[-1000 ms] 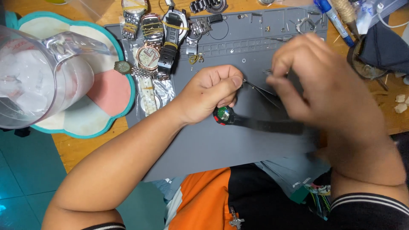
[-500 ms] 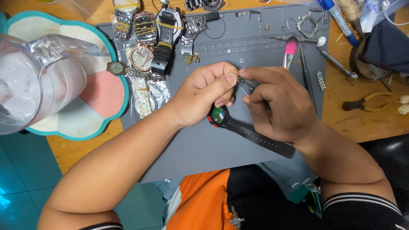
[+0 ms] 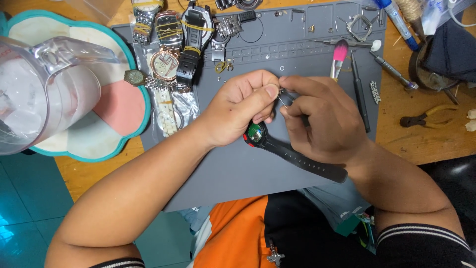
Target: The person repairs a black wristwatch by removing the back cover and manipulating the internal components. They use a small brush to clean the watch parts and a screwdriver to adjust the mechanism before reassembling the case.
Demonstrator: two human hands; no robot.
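Right hand [image 3: 322, 121] slid off strap; both grips pinched shut on small metal pin [image 3: 282, 99], left hand [image 3: 238, 111] w/ black watch [image 3: 258, 135] beneath.

A black wristwatch [image 3: 263, 136] lies on the grey work mat [image 3: 307, 44], near the mat's middle. Its round case sits face down with the back cover off, showing a green circuit board ringed by a red edge. One black strap runs from the case toward four o'clock and ends flat on the mat near its lower edge; the other strap is hidden. At twelve o'clock from the case, a thin metal tweezers [image 3: 283, 99] is pinched where the two hands' fingertips meet, its fine end pointing down toward the opened case.
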